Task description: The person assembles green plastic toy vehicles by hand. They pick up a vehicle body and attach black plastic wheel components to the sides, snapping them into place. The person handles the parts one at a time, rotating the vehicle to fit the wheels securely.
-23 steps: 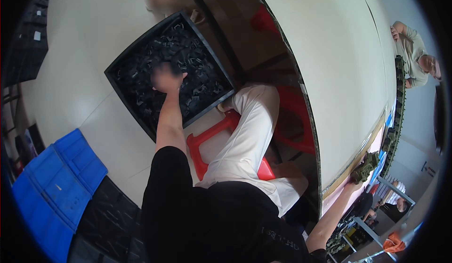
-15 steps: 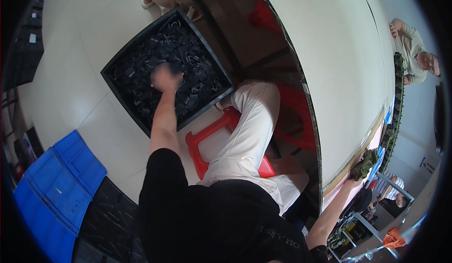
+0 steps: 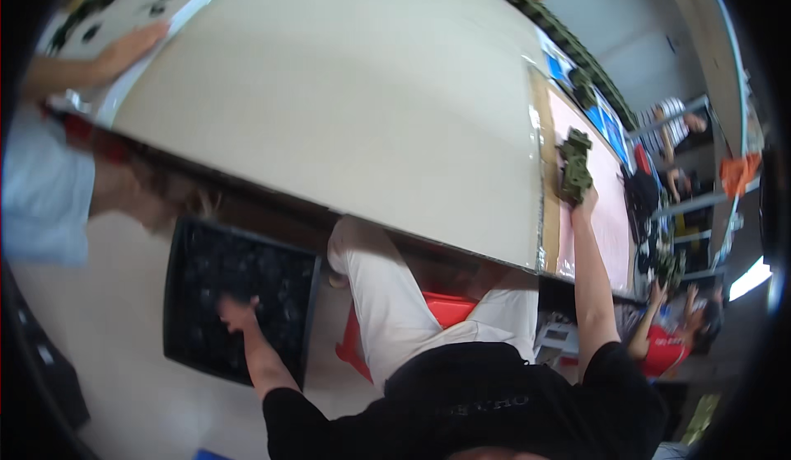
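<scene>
My left hand (image 3: 239, 315) is over a black crate (image 3: 315, 295) on the floor, which holds many small black plastic parts (image 3: 276, 266). Motion smears its fingers, and a dark patch beside them is too blurred to name. At the right end of the table, my right hand (image 3: 587, 202) grips the near end of an olive-green toy vehicle (image 3: 574, 166). The toy is above a pink sheet (image 3: 608, 233), its far end pointing away from me. My palm and part of the fingers are hidden behind it.
The wide pale table (image 3: 354, 105) stretches before me, its front edge above my knees. A row of olive-green pieces (image 3: 568, 44) runs along the far right. Another person's hand (image 3: 132, 50) rests on the table's left end. My red stool (image 3: 354, 340) is beneath me.
My view has swung round, so the table now lies ahead and the crate appears lower left. My left hand is still at the crate; my right still holds the toy vehicle.
</scene>
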Motion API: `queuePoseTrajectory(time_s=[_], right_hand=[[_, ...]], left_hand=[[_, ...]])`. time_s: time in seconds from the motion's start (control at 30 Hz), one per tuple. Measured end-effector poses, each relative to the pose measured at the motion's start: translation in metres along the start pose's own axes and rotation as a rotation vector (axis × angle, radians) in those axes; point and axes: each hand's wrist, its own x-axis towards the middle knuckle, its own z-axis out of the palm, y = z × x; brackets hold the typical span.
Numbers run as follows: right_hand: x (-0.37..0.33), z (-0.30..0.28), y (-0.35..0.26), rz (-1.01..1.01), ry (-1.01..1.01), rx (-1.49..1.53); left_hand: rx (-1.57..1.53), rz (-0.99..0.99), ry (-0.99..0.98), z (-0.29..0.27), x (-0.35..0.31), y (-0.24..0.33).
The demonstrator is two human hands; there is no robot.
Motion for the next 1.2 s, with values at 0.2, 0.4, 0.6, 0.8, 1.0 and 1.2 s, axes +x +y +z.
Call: queuePoseTrajectory(time_s=[0.2,0.4,0.6,0.8,1.0,1.2], right_hand=[[0.004,-0.015,0.008,-0.128,-0.126,-0.116],[0.015,-0.017,0.023,-0.071,-0.056,-0.058],[0.014,-0.018,0.020,-0.068,-0.150,0.012],[0.028,-0.022,0.031,-0.049,-0.240,0.036],[0.029,-0.024,0.032,-0.037,-0.236,0.042],[0.005,-0.007,0.023,0.042,-0.204,0.120]], left_hand=[[-0.023,0.012,0.108,0.001,-0.010,0.002],[-0.130,0.073,0.099,-0.019,-0.025,-0.011],[-0.368,0.080,0.066,-0.036,-0.022,-0.042],[-0.569,0.224,0.202,-0.046,-0.010,-0.088],[-0.912,0.432,0.317,-0.134,-0.062,-0.091],[-0.773,0.769,0.466,-0.307,-0.194,-0.009]])
